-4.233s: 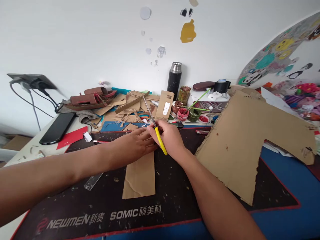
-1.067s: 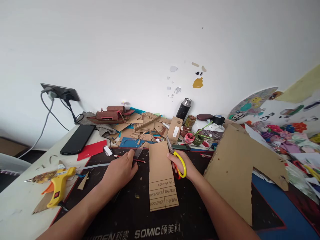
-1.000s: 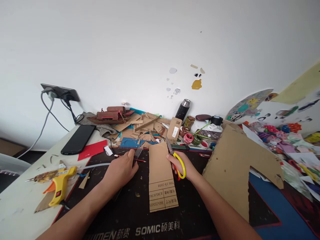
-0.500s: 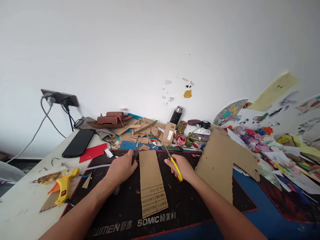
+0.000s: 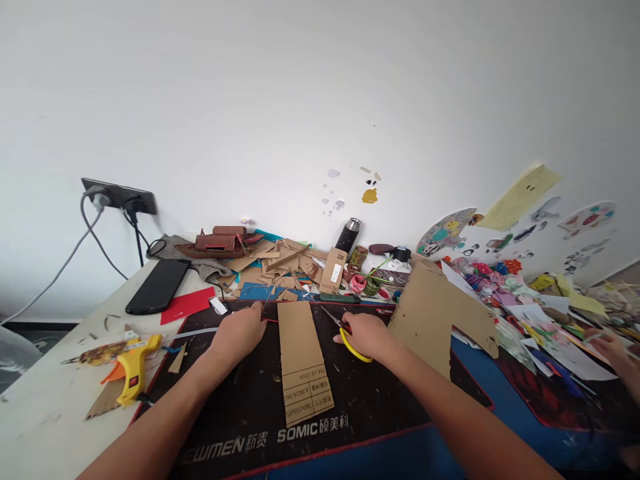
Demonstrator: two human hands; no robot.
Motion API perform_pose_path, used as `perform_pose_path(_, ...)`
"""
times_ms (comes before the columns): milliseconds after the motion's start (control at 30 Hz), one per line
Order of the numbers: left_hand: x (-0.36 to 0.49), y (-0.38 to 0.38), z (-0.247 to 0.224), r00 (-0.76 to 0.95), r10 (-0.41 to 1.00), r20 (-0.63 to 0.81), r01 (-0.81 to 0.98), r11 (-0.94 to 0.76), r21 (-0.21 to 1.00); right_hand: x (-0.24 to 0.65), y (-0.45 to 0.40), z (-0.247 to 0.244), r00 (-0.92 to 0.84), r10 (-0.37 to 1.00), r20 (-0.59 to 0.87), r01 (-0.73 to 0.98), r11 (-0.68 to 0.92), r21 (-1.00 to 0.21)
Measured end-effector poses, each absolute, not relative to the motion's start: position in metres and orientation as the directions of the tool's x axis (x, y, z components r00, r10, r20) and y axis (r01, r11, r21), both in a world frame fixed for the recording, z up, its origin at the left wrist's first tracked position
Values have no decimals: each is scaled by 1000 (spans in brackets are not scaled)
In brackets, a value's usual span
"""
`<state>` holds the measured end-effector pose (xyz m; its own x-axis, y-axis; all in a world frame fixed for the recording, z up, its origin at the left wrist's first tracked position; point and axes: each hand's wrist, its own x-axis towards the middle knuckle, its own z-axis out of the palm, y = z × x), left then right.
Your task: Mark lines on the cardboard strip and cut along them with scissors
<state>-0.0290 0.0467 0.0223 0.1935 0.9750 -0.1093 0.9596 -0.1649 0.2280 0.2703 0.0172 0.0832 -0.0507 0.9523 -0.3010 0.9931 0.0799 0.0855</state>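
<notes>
A long cardboard strip [image 5: 303, 340] with printed text at its near end lies on the black desk mat [image 5: 250, 400]. Just right of the strip, my right hand [image 5: 369, 333] holds yellow-handled scissors [image 5: 356, 348], their blades pointing away and to the left. My left hand [image 5: 243, 333] is closed on the strip's left side, resting low over the mat. Whatever its fingers hold, if anything, is hidden. Behind both hands lie cardboard scraps [image 5: 290, 257] in a pile.
At left are a yellow glue gun [image 5: 135, 367], a black phone [image 5: 157, 287] and red paper [image 5: 187, 305]. A large cardboard sheet [image 5: 425, 320] lies at right. A black thermos [image 5: 349, 233] and paint jars [image 5: 357, 285] stand behind. Another person's hand [image 5: 607, 347] shows at far right.
The view has turned slightly right, bringing another person's hand in at the far right. The scissors' handles have swung a little, and the thin object seen by my left fingers is no longer clear.
</notes>
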Motion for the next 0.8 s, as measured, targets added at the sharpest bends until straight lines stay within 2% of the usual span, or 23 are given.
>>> perform_pose_path(200,-32,46,27,207,973,-99,961,-184,205,264,11,94,-135,946,-293,979,173,105)
perform_pose_path(500,-31,42,42,215,975,-55,953,-197,232,202,13,93,-342,924,-172,937,348,4)
perform_pose_path(667,-35,44,45,149,989,-27,957,-137,255,166,34,84,-444,888,-118,894,447,5)
perform_pose_path(800,-41,47,50,77,997,15,957,-78,280,146,49,74,-497,858,-130,862,506,47)
